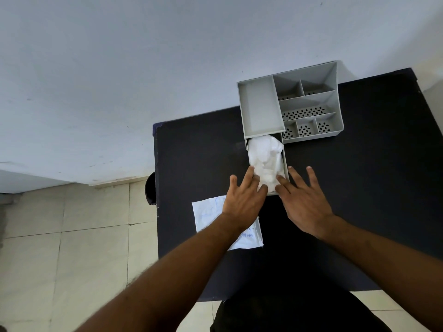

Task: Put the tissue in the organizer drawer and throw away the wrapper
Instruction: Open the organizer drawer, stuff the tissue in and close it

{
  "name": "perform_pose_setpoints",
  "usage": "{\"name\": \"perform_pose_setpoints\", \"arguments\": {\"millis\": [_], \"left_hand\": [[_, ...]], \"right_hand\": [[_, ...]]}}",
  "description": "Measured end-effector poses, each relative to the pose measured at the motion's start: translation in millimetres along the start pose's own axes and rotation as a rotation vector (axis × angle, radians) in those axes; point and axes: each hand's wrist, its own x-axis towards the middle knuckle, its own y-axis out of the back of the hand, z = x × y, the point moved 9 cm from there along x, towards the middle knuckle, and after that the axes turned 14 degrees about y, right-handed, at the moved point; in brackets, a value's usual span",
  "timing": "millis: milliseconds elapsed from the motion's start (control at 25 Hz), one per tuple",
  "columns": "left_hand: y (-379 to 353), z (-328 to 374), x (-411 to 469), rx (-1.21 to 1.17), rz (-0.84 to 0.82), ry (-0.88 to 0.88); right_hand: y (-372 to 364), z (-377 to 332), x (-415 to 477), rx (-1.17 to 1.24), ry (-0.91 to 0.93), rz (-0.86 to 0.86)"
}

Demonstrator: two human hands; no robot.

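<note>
A grey organizer [309, 101] stands at the far side of the dark table [371, 188]. Its drawer [285, 161] is pulled out toward me, and a crumpled white tissue [265, 156] fills it. My left hand [244, 200] rests at the drawer's near left corner, its fingers spread and touching the tissue. At the near right corner my right hand [304, 200] lies with fingers apart, its thumb against the tissue. The flat white wrapper [208, 216] with blue print lies on the table under my left wrist, partly hidden.
A dark round bin [150, 188] stands on the tiled floor just past the table's left edge. A pale wall rises behind the table. The organizer's top has several open compartments with perforated bottoms.
</note>
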Motion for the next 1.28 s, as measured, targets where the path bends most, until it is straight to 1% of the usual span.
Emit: {"name": "perform_pose_setpoints", "arguments": {"millis": [80, 240, 320, 440, 560, 680, 800, 880, 1040, 1160, 1280], "left_hand": [[9, -8, 6, -0.066, 0.017, 0.054], [8, -17, 24, -0.087, -0.142, 0.112], [5, -23, 32, -0.043, -0.198, 0.138], [-2, -25, 40, 0.048, -0.252, 0.145], [0, -21, 47, 0.093, -0.253, 0.152], [-1, -18, 53, 0.116, -0.278, 0.132], [-2, -17, 52, 0.111, -0.261, 0.116], [-1, -17, 46, 0.074, -0.218, 0.133], [1, -20, 41, 0.01, -0.174, 0.185], [-1, -16, 47, 0.007, -0.211, 0.174], [1, -15, 52, -0.053, -0.243, 0.208]], "right_hand": [[9, 2, -1, 0.042, -0.023, 0.053], [36, 15, 8, 0.112, -0.052, 0.21], [44, 24, 22, 0.091, -0.044, 0.226], [43, 31, 50, 0.01, 0.003, 0.121], [33, 32, 69, -0.094, 0.087, -0.021], [26, 34, 77, -0.21, 0.141, -0.12], [26, 35, 83, -0.282, 0.136, -0.146], [23, 34, 84, -0.303, 0.111, -0.165], [17, 29, 86, -0.252, 0.039, -0.189], [17, 24, 89, -0.215, 0.012, -0.191], [17, 24, 88, -0.189, -0.023, -0.208]]}}
